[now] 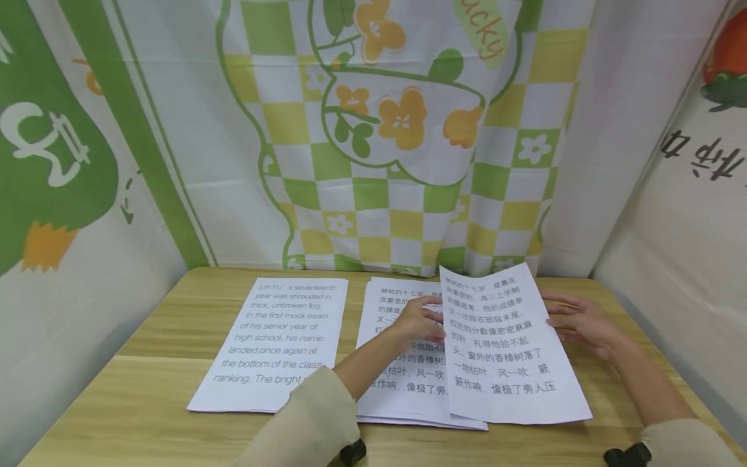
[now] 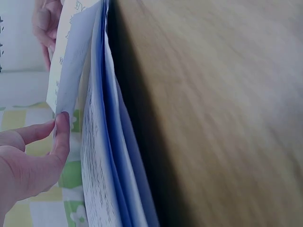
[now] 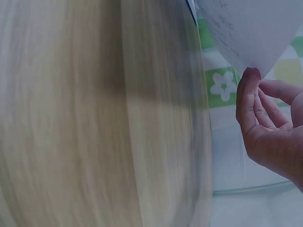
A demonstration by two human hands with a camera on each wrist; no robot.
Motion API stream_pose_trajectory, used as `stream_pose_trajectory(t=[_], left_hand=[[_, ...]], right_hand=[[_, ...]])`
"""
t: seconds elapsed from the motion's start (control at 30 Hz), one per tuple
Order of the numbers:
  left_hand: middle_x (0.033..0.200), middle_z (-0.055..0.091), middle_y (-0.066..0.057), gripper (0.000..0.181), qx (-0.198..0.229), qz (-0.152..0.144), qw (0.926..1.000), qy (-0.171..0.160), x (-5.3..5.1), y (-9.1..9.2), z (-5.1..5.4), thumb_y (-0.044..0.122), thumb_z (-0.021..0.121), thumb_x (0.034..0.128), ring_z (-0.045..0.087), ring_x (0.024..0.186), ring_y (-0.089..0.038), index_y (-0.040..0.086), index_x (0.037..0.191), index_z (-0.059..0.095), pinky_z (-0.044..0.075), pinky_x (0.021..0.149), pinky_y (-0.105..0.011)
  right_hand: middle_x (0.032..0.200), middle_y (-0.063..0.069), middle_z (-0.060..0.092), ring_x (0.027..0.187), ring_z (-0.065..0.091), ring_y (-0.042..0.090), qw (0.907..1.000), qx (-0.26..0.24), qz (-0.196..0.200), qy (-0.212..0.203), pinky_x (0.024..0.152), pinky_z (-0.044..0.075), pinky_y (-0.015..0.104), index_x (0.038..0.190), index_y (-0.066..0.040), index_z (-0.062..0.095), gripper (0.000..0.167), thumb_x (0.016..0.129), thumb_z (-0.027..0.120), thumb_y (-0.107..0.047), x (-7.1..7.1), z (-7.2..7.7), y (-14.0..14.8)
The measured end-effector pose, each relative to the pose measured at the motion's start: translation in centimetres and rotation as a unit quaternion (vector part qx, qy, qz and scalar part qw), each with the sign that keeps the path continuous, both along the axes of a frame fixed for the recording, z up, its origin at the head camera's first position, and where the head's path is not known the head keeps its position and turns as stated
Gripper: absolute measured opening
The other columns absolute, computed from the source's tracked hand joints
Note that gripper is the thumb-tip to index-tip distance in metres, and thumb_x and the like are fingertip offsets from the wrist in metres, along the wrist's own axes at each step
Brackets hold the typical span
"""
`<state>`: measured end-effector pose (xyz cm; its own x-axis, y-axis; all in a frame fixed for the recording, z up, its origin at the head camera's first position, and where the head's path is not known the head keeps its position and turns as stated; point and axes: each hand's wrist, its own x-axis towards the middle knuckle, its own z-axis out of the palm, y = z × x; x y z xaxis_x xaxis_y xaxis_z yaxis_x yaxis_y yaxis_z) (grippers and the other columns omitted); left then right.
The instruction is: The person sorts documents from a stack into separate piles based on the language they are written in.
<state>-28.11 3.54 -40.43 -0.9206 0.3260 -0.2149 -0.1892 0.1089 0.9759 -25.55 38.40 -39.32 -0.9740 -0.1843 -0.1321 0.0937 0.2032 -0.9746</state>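
Observation:
A sheet with Chinese text (image 1: 496, 350) is held up by its two side edges, over the right part of a stack of similar printed sheets (image 1: 403, 405). At its left edge the left hand (image 1: 421, 320) pinches it; the left wrist view shows thumb and fingers of that hand (image 2: 35, 158) on the paper's edge (image 2: 71, 71). The right hand (image 1: 589, 324) holds the opposite edge, and in the right wrist view its thumb and fingertips meet (image 3: 272, 116) at the sheet's corner (image 3: 258, 42). The stack's layered edges (image 2: 123, 151) show in the left wrist view.
Sheets with English text (image 1: 274, 344) lie on the wooden table (image 1: 146, 389) to the left, partly behind the left sleeve. A patterned curtain (image 1: 397, 207) hangs behind the table's far edge, with printed white cloth (image 1: 683, 246) at the right side.

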Motion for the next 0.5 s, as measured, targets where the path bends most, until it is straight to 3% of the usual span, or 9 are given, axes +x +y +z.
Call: stream_pose_trajectory(t=[0.33, 0.5], left_hand=[[0.116, 0.067, -0.020, 0.066, 0.025, -0.055, 0.9979, -0.023, 0.3, 2.1, 0.6, -0.019, 0.066, 0.0872, 0.074, 0.096, -0.037, -0.008, 0.149, 0.045, 0.065, 0.083, -0.036], [0.121, 0.065, -0.021, 0.064, 0.029, -0.090, 0.9953, -0.025, 0.5, 2.6, 0.6, -0.015, 0.068, 0.0886, 0.073, 0.102, -0.035, -0.011, 0.148, 0.045, 0.064, 0.087, -0.035]], right_hand=[[0.107, -0.015, 0.073, 0.096, 0.072, 0.009, 0.9999, -0.012, -0.007, -0.001, 0.081, 0.062, 0.029, 0.120, -0.039, 0.068, 0.043, 0.099, 0.065, -0.001, 0.1, 0.2, 2.4], [0.105, -0.015, 0.073, 0.094, 0.073, 0.010, 0.9999, -0.007, -0.009, -0.004, 0.079, 0.063, 0.028, 0.116, -0.039, 0.068, 0.042, 0.100, 0.063, 0.000, 0.0, 0.2, 3.4]])
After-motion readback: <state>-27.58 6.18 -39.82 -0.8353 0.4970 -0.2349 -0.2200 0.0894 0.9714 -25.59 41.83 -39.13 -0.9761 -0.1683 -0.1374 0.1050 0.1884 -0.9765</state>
